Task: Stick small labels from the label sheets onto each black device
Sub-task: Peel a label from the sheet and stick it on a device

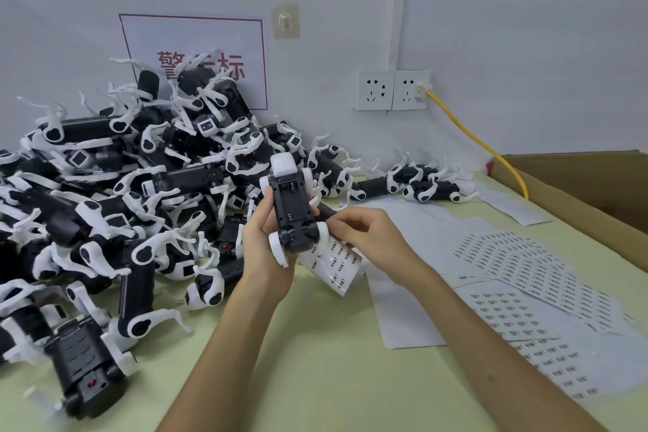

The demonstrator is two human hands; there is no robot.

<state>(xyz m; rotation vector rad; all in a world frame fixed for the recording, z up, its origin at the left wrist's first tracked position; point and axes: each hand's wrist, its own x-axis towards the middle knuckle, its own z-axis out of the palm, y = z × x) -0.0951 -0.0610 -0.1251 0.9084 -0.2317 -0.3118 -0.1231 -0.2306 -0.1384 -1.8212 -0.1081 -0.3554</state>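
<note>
Desk point(315, 344), near to far, for your label step:

- Sheets point(519, 295): several fanned flat along the right edge, rows of small labels, well apart from the hands
- Left hand point(266, 242): fingers wrapped round the device from its left side, holding it above the desk's middle
- Device point(292, 207): black body, white wheels, underside turned up toward you, tilted with the white end away
- Strip point(333, 261): curled label backing, hanging just under the device and right hand
- Right hand point(357, 231): fingers curled, tips drawn together at the device's right flank; whether a label sits between them cannot be told
- Pile point(140, 186): many devices heaped from the left edge to the far wall
- Small group point(420, 182): a few devices near the far edge, right of the pile
- Box point(578, 186): cardboard, far right corner

Handling note: brace the device firmly in your left hand, lay the label on a flat black face, press from one end so it sits straight, and keep the strip from brushing it
</note>
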